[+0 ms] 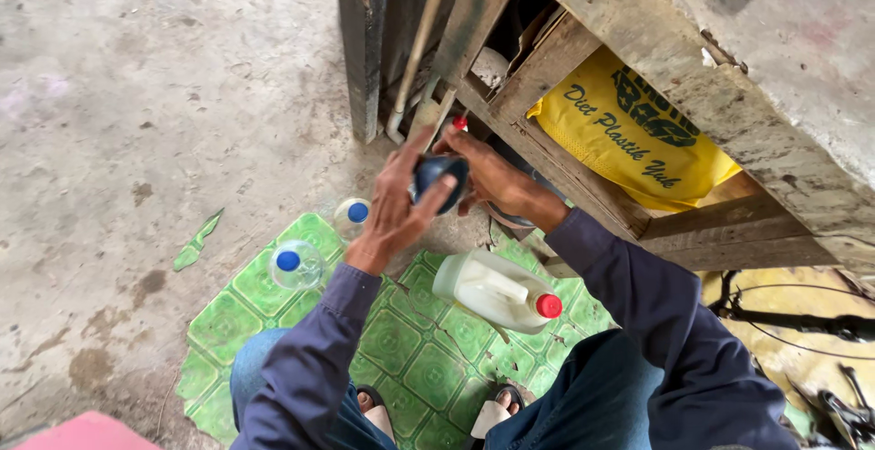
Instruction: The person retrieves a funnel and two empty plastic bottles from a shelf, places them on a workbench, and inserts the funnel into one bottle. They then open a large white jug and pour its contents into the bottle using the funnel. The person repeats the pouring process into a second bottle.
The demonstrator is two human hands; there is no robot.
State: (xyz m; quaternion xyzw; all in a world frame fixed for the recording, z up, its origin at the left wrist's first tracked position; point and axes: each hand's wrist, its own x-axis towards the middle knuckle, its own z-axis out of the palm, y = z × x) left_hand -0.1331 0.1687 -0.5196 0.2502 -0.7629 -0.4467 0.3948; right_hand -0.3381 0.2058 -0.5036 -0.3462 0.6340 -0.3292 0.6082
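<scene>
I'm crouching over the green mat [401,350] and gripping a dark blue cap [437,176] in both hands: left hand [396,208] curling under it, right hand [488,176] closing over the top so it isn't slipping. The jug [492,290] is lying on its side by my knees (red lid on), two blue-capped bottles [296,263] standing left, out of the way.

Green mat [401,345] underfoot, patterned in square tiles with round medallions, and everything is placed off it. On its far-left part, two clear bottles [296,264] with bright blue caps. On its right half, a whitish jug [492,290] with a red cap. Beyond its far edge, both hands [401,199] wrap a dark blue object [437,176]; sleeves are navy. Further right of the mat, a yellow bag [629,135] with black lettering sits in weathered brown wood.
</scene>
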